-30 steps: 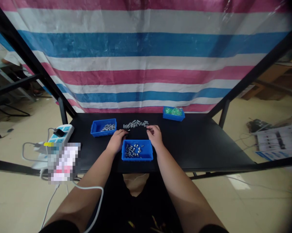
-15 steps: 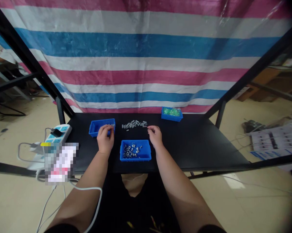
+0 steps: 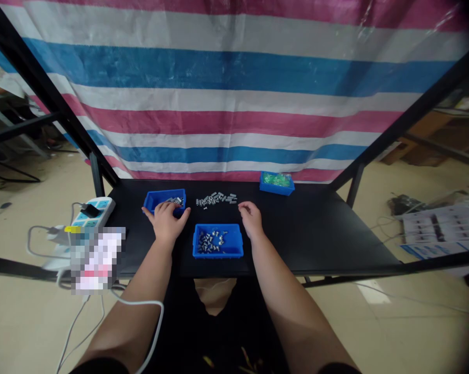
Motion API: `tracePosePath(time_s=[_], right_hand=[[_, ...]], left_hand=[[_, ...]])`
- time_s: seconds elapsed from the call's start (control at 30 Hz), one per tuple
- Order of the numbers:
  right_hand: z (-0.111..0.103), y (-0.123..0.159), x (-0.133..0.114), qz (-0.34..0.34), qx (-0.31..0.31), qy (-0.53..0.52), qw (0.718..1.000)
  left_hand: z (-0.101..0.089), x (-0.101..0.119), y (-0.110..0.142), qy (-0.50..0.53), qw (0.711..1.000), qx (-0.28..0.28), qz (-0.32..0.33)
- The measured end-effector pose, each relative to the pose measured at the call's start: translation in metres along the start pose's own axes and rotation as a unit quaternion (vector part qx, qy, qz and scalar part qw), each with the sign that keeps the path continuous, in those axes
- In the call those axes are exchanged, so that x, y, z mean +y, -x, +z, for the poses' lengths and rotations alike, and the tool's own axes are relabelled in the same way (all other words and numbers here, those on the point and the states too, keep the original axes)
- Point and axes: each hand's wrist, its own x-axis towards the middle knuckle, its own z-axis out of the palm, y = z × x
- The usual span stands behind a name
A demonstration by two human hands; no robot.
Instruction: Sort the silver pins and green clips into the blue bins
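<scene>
My left hand (image 3: pixel 168 221) is over the front of the left blue bin (image 3: pixel 150 198), thumb and little finger spread and the fingertips inside it. Several small metal parts (image 3: pixel 175 200) lie in that bin by my fingers. To the right of the grey metal pile (image 3: pixel 216 199), my right hand (image 3: pixel 252 218) has thumb and forefinger pinched together just above the table. Whatever the pinch holds, if anything, is too small to tell. Between my forearms stands the middle blue bin (image 3: pixel 234 244) with several silver screws (image 3: pixel 208 243) in it.
At the back right of the black table (image 3: pixel 304 234) stands a blue bin (image 3: pixel 277 189) holding green plastic-looking packets (image 3: pixel 276 179). A white power strip (image 3: pixel 102 208) with plugs and cables lies on the left. A striped sheet (image 3: pixel 226 119) hangs behind the table.
My left hand's fingers have spread out from a closed pinch over the left bin, and metal parts now show in it. My right hand has stayed almost still.
</scene>
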Motion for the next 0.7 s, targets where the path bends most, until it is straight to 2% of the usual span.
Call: tracePosePath(time_s=[0.1,0.3,0.47,0.7], right_hand=[[0.0,0.001,-0.002,0.008,-0.002,-0.002,1.0],[0.0,0.001,-0.002,-0.005,0.0,-0.003,1.0],[0.0,0.0,-0.001,-0.004,0.003,-0.014,1.0],[0.0,0.002,-0.007,0.023,-0.009,-0.051,0.998]], left_hand=[[0.004,-0.01,-0.004,0.007,1.0,-0.006,0.004],[0.009,-0.018,-0.007,0.05,0.998,0.033,0.003],[0.009,-0.02,-0.006,0.028,0.996,0.076,-0.038],[0.01,-0.026,-0.008,0.095,0.992,0.034,-0.071]])
